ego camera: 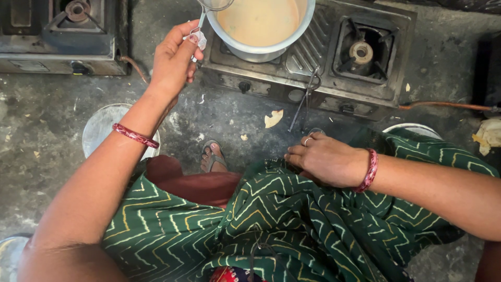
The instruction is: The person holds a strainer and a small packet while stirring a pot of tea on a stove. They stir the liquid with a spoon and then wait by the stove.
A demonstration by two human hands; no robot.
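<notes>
Up ahead, my left hand [175, 60] pinches the strainer [204, 14] handle, its long axis running up-right to the pot [259, 31] rim; my right hand [324, 159] rests loose and empty on my knee, farther off.

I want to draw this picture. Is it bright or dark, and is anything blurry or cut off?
In the head view, soft even light, no hard shadows; the pale liquid in the pot looks brightest, and the pot's top is cut off by the edge. The left hand holding the strainer handle and the right hand on the green cloth look sharp; the corners stay dim.
</notes>
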